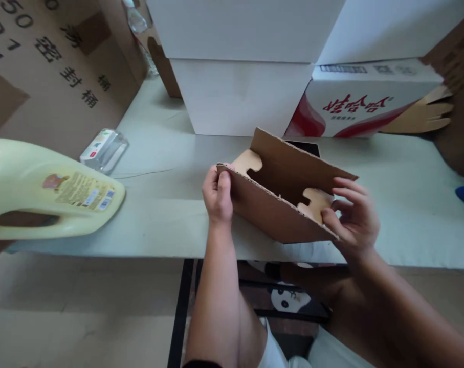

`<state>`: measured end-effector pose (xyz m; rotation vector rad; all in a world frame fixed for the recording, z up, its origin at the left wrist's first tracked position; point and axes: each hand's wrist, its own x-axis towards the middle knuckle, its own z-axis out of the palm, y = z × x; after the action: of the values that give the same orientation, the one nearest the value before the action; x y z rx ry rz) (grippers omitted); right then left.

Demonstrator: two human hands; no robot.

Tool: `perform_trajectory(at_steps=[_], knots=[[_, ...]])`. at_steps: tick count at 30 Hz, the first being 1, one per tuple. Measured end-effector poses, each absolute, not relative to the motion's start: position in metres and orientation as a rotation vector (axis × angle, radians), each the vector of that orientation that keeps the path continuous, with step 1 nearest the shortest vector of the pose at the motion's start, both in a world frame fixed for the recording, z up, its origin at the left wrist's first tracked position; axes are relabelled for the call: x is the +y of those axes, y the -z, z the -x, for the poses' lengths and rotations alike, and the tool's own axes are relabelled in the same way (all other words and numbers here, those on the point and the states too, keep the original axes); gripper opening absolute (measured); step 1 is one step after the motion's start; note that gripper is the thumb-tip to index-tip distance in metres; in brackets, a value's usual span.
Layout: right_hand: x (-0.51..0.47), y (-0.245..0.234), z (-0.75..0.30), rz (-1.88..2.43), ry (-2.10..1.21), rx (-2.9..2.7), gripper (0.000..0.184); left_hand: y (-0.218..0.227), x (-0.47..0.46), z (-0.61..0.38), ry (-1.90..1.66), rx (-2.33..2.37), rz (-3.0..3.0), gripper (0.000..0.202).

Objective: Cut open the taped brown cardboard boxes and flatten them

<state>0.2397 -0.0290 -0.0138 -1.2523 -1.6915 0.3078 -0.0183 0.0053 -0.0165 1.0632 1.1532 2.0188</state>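
Note:
A brown cardboard box (pixel 272 207), with its top open, is tilted near the table's front edge between my hands. Inside its two ends show curved, notched tabs, one tab (pixel 315 203) at the right and another at the left. My left hand (pixel 218 191) is closed on the box's left corner, thumb on the outer wall. At the right end, my right hand (pixel 352 214) is curled, thumb by the right tab and fingers at the far wall's end. The box's bottom is in shadow.
On the pale table (pixel 158 214), a yellow-green jug (pixel 51 189) and a clear plastic pack (pixel 105 151) are at the left. White boxes (pixel 243 97), a red-and-white carton (pixel 362 102) and a large cardboard carton (pixel 63 66) line the back. A dark flat thing (pixel 306 148) lies behind the box.

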Motion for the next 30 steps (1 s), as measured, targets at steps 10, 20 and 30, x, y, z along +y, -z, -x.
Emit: perform_trajectory(at_steps=[10,20,30], knots=[[-0.036,0.033,-0.239,0.942,-0.387,-1.778,0.036,0.038,0.024,0.011,-1.973,1.448,-1.325,0.045],[-0.051,0.043,-0.253,0.858,-0.403,-1.787,0.048,0.028,0.032,0.004,-1.714,1.440,-1.688,0.027],[-0.041,0.049,-0.265,1.081,-0.605,-1.552,0.053,0.021,0.023,0.017,-1.770,1.569,-1.068,0.031]])
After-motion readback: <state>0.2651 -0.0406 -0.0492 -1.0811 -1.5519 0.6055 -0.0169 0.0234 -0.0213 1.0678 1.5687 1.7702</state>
